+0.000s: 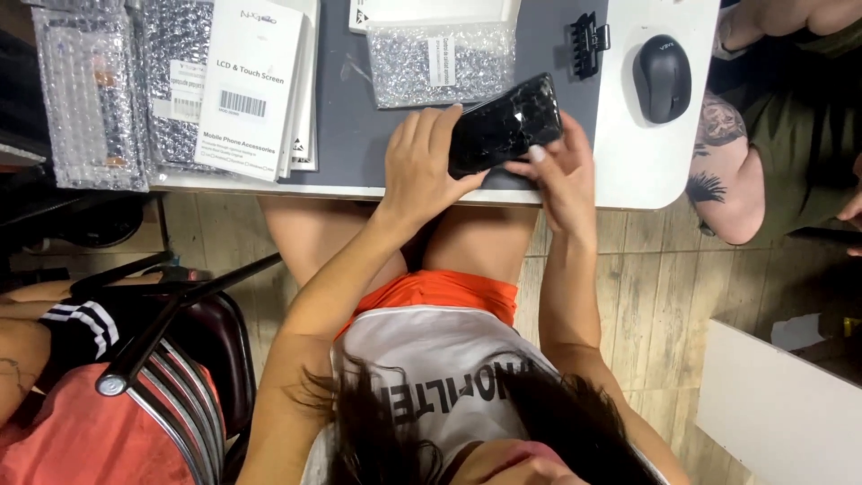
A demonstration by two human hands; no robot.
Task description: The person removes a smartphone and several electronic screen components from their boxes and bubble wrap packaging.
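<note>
Phone: a black phone (505, 124) with a shiny, cracked glass face is held just above the near edge of the surface (646, 171).
Left hand: the left hand (422, 166) wraps around the left end of the phone, its fingers (431, 121) curled over the top edge and gripping it.
Right hand: the right hand (561, 171) holds the phone from below and at its right side, with fingers closed on it and one pale nail pressing on the lower edge.
Grey mat: a dark grey mat (359, 117) covers the middle of the white surface.
Bubble bag: a small see-through bubble bag (431, 67) with a white label strip lies on the mat, just behind the phone.
White box: a flat white box (251, 85) with a barcode label leans on other flat boxes at the left.
Bubble packs: more bubble packs (90, 90) with small labels lie at the far left edge.
Mouse: a dark mouse (662, 76) sits on the white part at the right.
Clip: a black claw clip (588, 40) lies near the mouse.
Other person: a tattooed arm (723, 171) rests beside the right end of the surface.
Chair: a dark chair (171, 332) with metal bars stands at the lower left.
</note>
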